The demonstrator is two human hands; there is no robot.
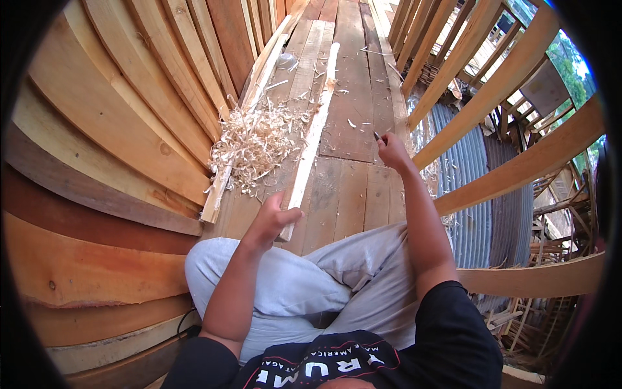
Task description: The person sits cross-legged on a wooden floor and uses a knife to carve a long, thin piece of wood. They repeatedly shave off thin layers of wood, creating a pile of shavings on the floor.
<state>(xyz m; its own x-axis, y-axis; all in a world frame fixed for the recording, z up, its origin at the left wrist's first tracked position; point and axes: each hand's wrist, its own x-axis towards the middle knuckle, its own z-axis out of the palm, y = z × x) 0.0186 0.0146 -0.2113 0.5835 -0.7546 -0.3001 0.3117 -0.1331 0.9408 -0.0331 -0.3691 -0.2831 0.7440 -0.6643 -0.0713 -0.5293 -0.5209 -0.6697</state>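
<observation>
The left hand (271,219) is gripping the near end of a long pale stick (313,137), which is stretching away over the plank floor (353,123). The right hand (394,151), fingers curled, is pinching a small dark tool (376,136), too small to identify. Shavings (254,146) are lying heaped left of the stick, partly covering a second stick (213,209).

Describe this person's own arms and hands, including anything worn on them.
The left hand and right hand are bare, without gloves. No watch or bracelet shows on either wrist. Short, plain black sleeves leave the forearms uncovered.
</observation>
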